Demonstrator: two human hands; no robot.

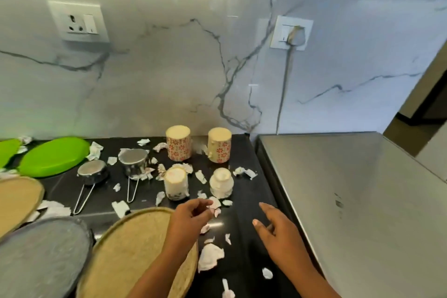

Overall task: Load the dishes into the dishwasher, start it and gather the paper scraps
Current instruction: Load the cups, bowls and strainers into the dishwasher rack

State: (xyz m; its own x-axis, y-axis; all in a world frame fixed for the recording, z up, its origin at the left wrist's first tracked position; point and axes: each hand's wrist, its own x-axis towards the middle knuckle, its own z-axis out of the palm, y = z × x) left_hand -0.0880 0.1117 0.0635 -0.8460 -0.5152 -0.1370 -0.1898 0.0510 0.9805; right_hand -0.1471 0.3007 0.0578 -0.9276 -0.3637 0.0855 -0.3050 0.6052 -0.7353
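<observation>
Littering the glossy black stone bench point(244, 232) from the back wall to the front edge, the torn white paper scraps point(210, 257) are too many and too blurred to count exactly, though there are well over twenty. The left hand point(191, 215) curls its grip at one scrap just in front of the cups; whether it already pinches it I cannot tell. The right hand point(273, 230) hovers beside it, grip spread and holding nothing, likely ready to sweep or receive bits. The vessels stand mouth-down, probably left to drain: two flower-patterned ceramic mugs point(178, 144) at the back, two plain white cups point(175, 184) in front, and two small steel pans with wire handles point(93, 173). To the left lie two green plastic plates point(54, 156), two woven tan round trays point(131, 256) and one grey plate point(41, 259). The steel-topped appliance point(350, 201) on the right, presumably the dishwasher, shows only its top.
</observation>
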